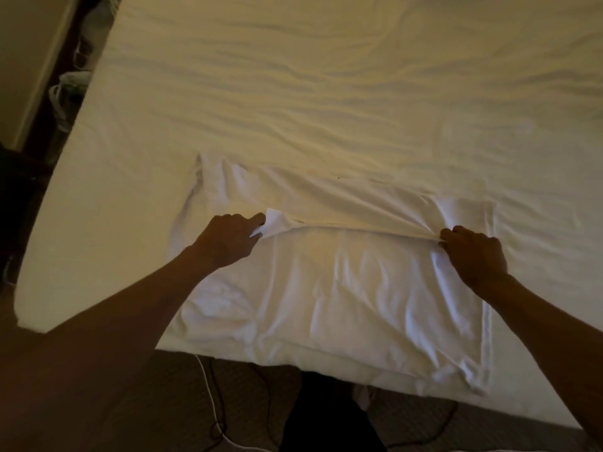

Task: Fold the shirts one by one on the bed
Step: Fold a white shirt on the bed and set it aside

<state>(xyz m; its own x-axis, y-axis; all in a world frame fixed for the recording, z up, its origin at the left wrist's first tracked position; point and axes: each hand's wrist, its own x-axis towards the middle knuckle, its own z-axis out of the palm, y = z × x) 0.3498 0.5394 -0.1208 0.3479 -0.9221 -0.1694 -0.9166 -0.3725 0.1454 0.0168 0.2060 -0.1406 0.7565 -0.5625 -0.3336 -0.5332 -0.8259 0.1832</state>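
White cotton shirt [342,288] lies spread at near edge of bed with wrinkled cream sheet [326,93]. Left hand [228,241] pinches a fold near the shirt's left side; right hand [473,252] grips bunched fabric toward the right. Cloth taut between them.

Brown carpet [169,402] carries a white cable [208,393]; pale wall [26,44] stands left.
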